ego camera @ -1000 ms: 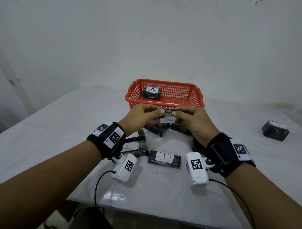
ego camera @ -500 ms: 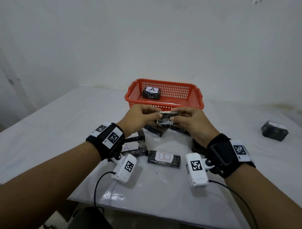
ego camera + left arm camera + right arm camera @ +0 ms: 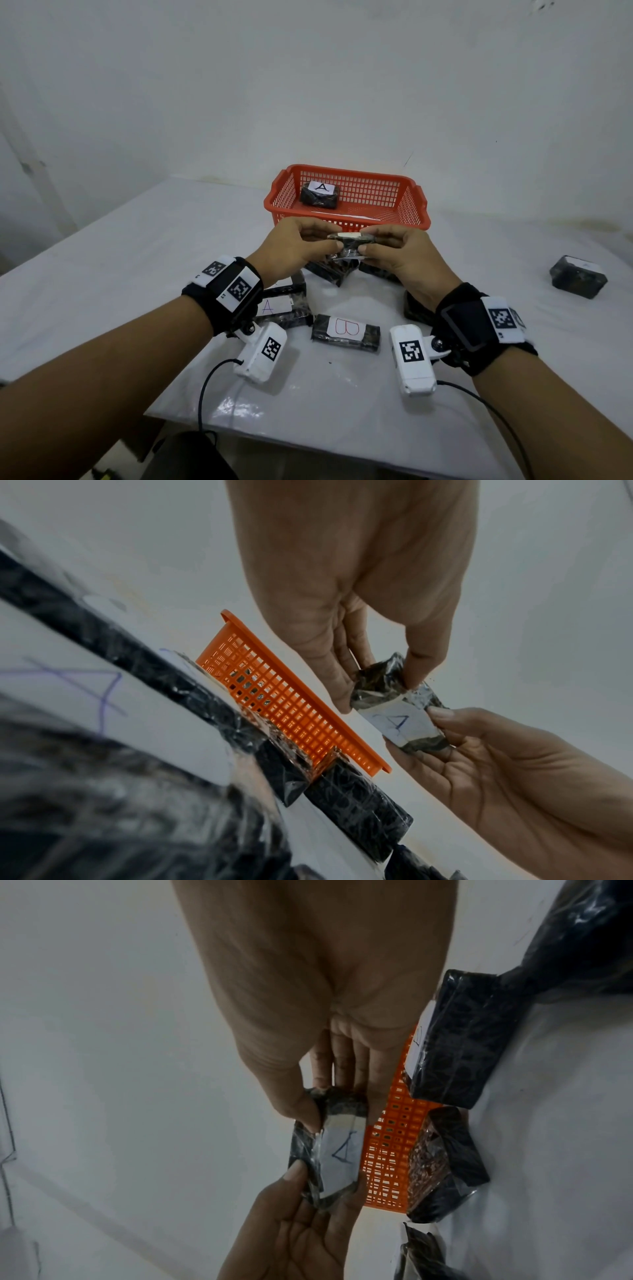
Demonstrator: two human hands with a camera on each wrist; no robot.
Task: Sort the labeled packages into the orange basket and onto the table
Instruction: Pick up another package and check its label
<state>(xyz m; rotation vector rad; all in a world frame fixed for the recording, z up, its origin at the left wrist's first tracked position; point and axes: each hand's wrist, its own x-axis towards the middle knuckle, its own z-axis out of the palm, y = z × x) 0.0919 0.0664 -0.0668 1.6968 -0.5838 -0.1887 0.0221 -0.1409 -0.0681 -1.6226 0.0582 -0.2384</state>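
Note:
A small dark wrapped package (image 3: 349,245) with a white label marked A (image 3: 397,722) is held in the air just in front of the orange basket (image 3: 376,192). My left hand (image 3: 334,241) pinches one end between thumb and fingers, and my right hand (image 3: 368,246) pinches the other end. The head view shows the package edge-on. Both wrist views show the A label (image 3: 342,1146) facing down toward the cameras. One package labeled A (image 3: 320,195) lies inside the basket at its left.
On the white table (image 3: 137,260) lie a package marked A (image 3: 277,306) under my left wrist, one marked B (image 3: 346,329) in the middle, and several dark ones (image 3: 329,272) below my hands. Another package (image 3: 579,275) sits alone at the far right.
Both hands have risen slightly toward the basket. The held package has turned from label facing my head to edge-on, label downward.

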